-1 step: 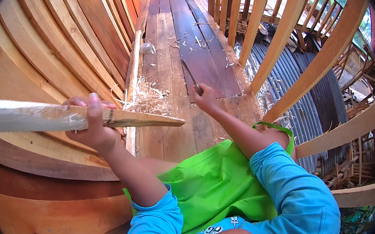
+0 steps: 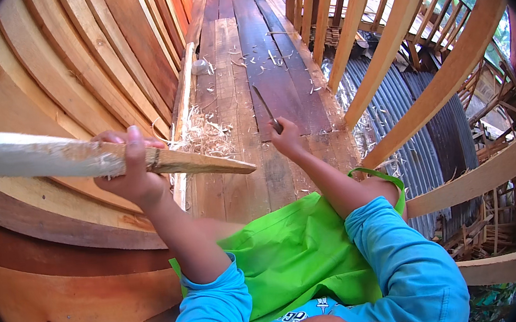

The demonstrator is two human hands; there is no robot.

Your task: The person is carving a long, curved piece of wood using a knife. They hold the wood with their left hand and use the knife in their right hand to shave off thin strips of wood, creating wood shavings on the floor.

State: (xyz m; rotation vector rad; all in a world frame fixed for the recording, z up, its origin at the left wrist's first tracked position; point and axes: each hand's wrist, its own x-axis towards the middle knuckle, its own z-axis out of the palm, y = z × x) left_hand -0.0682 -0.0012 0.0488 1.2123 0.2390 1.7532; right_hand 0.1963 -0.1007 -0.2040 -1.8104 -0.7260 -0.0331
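Observation:
My left hand grips a pale wooden pole near its tapered end, fingers wrapped round it. The pole runs in from the left edge, and its cut point reaches toward the middle of the walkway. In my right hand is the handle of a knife, its dark narrow blade pointing forward and slightly left. Blade and pole are apart. Curled wood shavings lie heaped on the planks beyond the pole's tip. A green apron covers my lap.
A wall of overlapping boards curves along the left. Wooden railing slats stand on the right, above a corrugated metal roof. Loose shavings dot the plank floor. A small whitish container sits by the pale edge strip.
My right hand and the knife have shifted very slightly right and nearer. The pole and my left hand have moved a touch to the right.

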